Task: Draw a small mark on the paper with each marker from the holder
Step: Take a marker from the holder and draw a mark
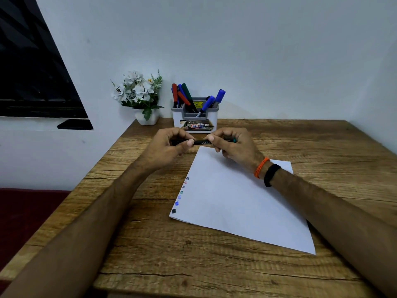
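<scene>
Both forearms reach in from the near edge of the wooden table (247, 274) and meet above the far corner of the paper (240, 201). Left hand (169, 147) has its fingers curled round one end of a black marker (200, 142), thumb pressed along the barrel; right hand (233, 145) grips the other end, where a bit of green shows past the fingers. The marker lies level between them, held clear of the sheet and just in front of the marker holder (195, 119). Whether the cap is on or coming off cannot be told, as the fingers hide the joint. A row of small coloured marks (180, 195) already runs along the paper's left edge, so several markers seem done, and this looks like the capping or uncapping of one more. If uncapping, the next move calls for a straight pull apart, then a short touch of the tip above the topmost mark; if capping, a firm push and a return to the holder, where red, blue and green markers (182, 95) stand
</scene>
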A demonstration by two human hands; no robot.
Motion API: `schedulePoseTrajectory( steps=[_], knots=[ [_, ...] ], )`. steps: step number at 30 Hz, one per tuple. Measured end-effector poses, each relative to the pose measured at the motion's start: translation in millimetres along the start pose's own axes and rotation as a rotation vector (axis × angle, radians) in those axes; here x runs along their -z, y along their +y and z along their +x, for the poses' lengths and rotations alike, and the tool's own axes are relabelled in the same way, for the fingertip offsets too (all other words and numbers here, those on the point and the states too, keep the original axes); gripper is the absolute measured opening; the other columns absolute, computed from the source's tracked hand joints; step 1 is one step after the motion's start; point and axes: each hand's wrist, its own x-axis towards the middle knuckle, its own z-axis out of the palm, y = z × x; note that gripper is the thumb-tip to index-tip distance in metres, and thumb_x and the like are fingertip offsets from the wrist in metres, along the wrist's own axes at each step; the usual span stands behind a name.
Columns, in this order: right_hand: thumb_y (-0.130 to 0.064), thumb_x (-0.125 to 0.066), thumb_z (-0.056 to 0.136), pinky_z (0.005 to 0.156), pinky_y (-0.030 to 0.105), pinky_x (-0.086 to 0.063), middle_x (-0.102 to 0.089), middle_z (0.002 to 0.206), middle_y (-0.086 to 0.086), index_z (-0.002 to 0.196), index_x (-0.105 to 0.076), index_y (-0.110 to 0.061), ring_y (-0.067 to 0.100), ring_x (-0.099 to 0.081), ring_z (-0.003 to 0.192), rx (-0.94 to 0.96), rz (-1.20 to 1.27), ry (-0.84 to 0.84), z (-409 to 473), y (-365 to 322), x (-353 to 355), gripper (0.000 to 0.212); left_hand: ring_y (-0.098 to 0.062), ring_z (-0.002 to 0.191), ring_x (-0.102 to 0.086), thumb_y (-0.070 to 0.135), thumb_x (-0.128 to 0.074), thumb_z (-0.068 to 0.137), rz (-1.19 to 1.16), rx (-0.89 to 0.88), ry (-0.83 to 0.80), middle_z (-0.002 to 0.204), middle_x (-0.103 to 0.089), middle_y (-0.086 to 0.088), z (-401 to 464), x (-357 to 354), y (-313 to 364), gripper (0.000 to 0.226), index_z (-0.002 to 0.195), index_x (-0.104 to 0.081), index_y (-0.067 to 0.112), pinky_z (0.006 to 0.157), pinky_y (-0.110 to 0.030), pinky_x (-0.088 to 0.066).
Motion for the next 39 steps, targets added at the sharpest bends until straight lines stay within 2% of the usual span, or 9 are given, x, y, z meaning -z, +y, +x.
schedulePoseTrajectory(
  steps=[9,12,21,25,28,31,33,35,39],
  knots=[
    [-0.006,-0.061,0.095,0.047,0.009,-0.034,-0.053,0.053,-0.013,0.086,-0.063,0.009,0.000,-0.044,0.043,0.086,-0.060,-0.046,1.2,1.7,0.1,0.017,-0.013,0.069,-0.052,0.012,-0.059,0.095,-0.002,0.068,0.030,0.076,-0.059,-0.002,-1.8,-13.1,3.9,0.004,0.093,-0.062,0.011,0.064,-0.029,-0.045],
    [-0.006,-0.061,0.095,0.047,0.010,-0.034,-0.054,0.052,-0.016,0.084,-0.062,0.004,-0.001,-0.043,0.045,0.090,-0.072,-0.056,1.4,2.8,1.3,0.015,-0.015,0.070,-0.052,0.012,-0.058,0.095,0.004,0.085,0.047,0.076,-0.058,-0.001,-1.6,-16.6,5.0,0.005,0.092,-0.061,0.013,0.066,-0.033,-0.045],
    [-0.006,-0.061,0.095,0.050,0.007,-0.035,-0.057,0.057,-0.018,0.084,-0.063,0.007,-0.002,-0.049,0.048,0.098,-0.122,-0.069,-1.1,4.2,0.9,0.017,-0.012,0.067,-0.051,0.013,-0.057,0.095,0.021,0.117,0.043,0.075,-0.058,-0.001,-4.5,-21.8,7.6,0.006,0.091,-0.061,0.014,0.059,-0.025,-0.043],
    [-0.010,-0.062,0.095,0.046,0.013,-0.036,-0.054,0.061,-0.003,0.090,-0.064,0.005,0.000,-0.044,0.047,0.051,-0.045,-0.056,-0.3,-4.2,0.5,0.015,-0.009,0.069,-0.056,0.008,-0.061,0.092,-0.021,0.063,0.087,0.079,-0.060,0.000,-2.1,-16.1,12.3,0.004,0.094,-0.061,0.012,0.063,-0.019,-0.049],
    [-0.010,-0.064,0.094,0.047,0.014,-0.041,-0.063,0.067,0.005,0.097,-0.066,0.001,0.000,-0.052,0.048,0.042,-0.014,-0.049,-0.5,-10.5,-2.5,0.011,-0.006,0.075,-0.066,0.004,-0.069,0.085,-0.160,0.089,0.219,0.093,-0.067,-0.003,0.1,-9.6,13.7,0.026,0.109,-0.058,0.004,0.069,-0.019,-0.056],
    [-0.011,-0.071,0.089,0.058,0.017,-0.050,-0.073,0.073,0.006,0.095,-0.066,-0.004,0.003,-0.067,0.061,0.041,-0.063,-0.085,-3.2,-12.3,-11.5,0.011,-0.019,0.087,-0.072,0.005,-0.075,0.076,-0.394,0.159,0.359,0.099,-0.070,-0.013,0.3,-5.8,15.2,0.048,0.118,-0.052,0.001,0.073,-0.030,-0.060],
    [-0.020,-0.077,0.084,0.065,0.017,-0.050,-0.074,0.073,-0.002,0.092,-0.068,-0.011,0.002,-0.068,0.066,0.055,-0.219,-0.060,-3.5,-12.6,-18.4,0.015,-0.024,0.087,-0.073,0.012,-0.079,0.070,-0.467,0.162,0.382,0.097,-0.071,-0.016,0.4,-7.1,17.8,0.058,0.119,-0.051,0.000,0.072,-0.034,-0.061],
    [-0.023,-0.081,0.079,0.065,0.013,-0.050,-0.072,0.076,-0.009,0.099,-0.066,-0.018,-0.003,-0.067,0.069,0.092,-0.345,-0.020,-3.5,-16.9,-24.2,0.026,-0.017,0.080,-0.073,0.010,-0.079,0.071,-0.466,0.119,0.383,0.089,-0.071,-0.010,0.3,-10.8,21.3,0.052,0.114,-0.052,0.005,0.067,-0.031,-0.060],
    [-0.017,-0.081,0.076,0.067,0.021,-0.057,-0.071,0.075,-0.005,0.145,-0.033,-0.029,0.005,-0.068,0.067,0.238,-0.372,-0.004,-2.0,-28.5,-32.3,0.085,-0.009,0.073,-0.072,0.002,-0.077,0.076,-0.482,0.038,0.387,0.082,-0.069,-0.006,-0.6,-15.4,26.5,0.048,0.115,-0.050,0.002,0.061,-0.025,-0.057]
  ],
)
